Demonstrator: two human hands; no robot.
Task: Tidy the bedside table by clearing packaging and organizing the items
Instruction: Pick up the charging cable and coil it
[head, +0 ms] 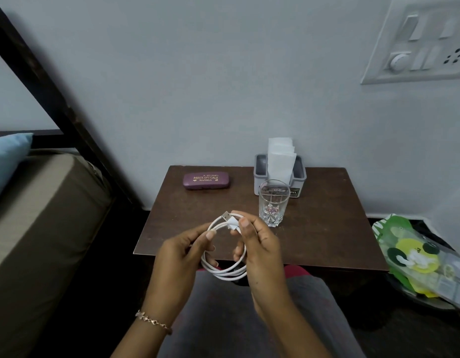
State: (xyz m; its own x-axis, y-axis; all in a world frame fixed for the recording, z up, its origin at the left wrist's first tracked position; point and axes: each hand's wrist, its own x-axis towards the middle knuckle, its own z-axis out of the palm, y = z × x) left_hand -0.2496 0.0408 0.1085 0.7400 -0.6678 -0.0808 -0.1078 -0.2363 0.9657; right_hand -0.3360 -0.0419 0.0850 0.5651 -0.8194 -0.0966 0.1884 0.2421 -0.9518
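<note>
Here, both hands (218, 251) raised, fingers clamped on the coiled white cable (225, 270)

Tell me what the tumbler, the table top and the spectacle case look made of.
Tumbler: clear cut glass, see-through with faceted base. Table top: dark brown wood or laminate, smooth, faint sheen. Spectacle case: purple, probably hard plastic or leatherette, gold lettering.

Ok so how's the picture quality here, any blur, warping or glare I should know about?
Head view: dim, soft indoor light; wide-angle warping bends the switch panel and bed frame near the edges; the green packaging at the right edge is smeared; the centre is sharper, with the case lettering legible and the cable in both hands clear; only faint highlights on the glass.
</note>
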